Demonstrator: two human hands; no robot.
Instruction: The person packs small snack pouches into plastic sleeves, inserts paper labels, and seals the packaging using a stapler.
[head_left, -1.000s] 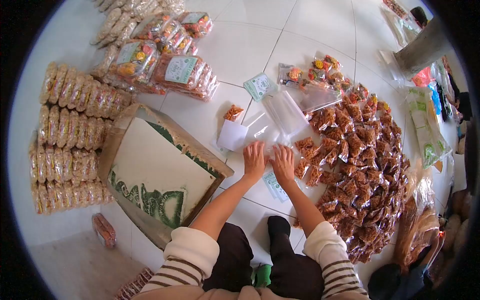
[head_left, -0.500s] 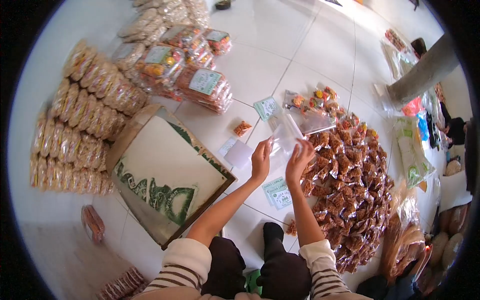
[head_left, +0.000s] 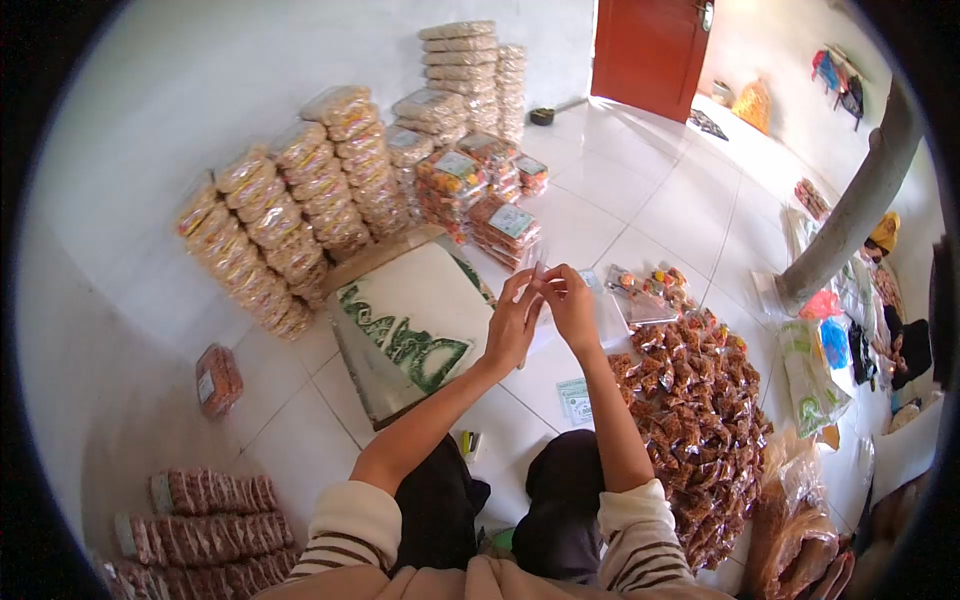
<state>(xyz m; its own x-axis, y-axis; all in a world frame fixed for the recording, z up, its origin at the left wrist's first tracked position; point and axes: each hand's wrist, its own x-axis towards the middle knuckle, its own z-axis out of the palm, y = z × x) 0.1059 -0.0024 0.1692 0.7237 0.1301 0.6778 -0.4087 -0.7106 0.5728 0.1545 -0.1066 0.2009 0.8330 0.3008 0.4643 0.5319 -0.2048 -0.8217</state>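
Observation:
Both of my hands are raised over the floor, close together at the upper edge of a clear plastic bag [head_left: 540, 252]. My left hand [head_left: 514, 322] pinches it with bent fingers. Fingertips of my right hand [head_left: 569, 304] meet it from the other side, also pinched. Below and to the right spreads a large heap of small brown snack packets [head_left: 690, 410]. Green printed labels [head_left: 575, 400] lie on the floor beneath my right forearm. A box with a white top and green lettering [head_left: 410, 310] stands just left of my left hand.
Stacked packs of pale snacks [head_left: 270, 215] line the wall. Packs of colourful snacks [head_left: 505, 222] stand ahead. Long packs [head_left: 215, 530] lie at lower left. A grey pillar [head_left: 850, 210] rises at right, near plastic packaging [head_left: 815, 375]. A red door [head_left: 650, 55] is at the back.
My head view has tilted up, bringing the wall and door into sight. My hands have come closer together, and the bag that was spread between them is now pinched at its edge.

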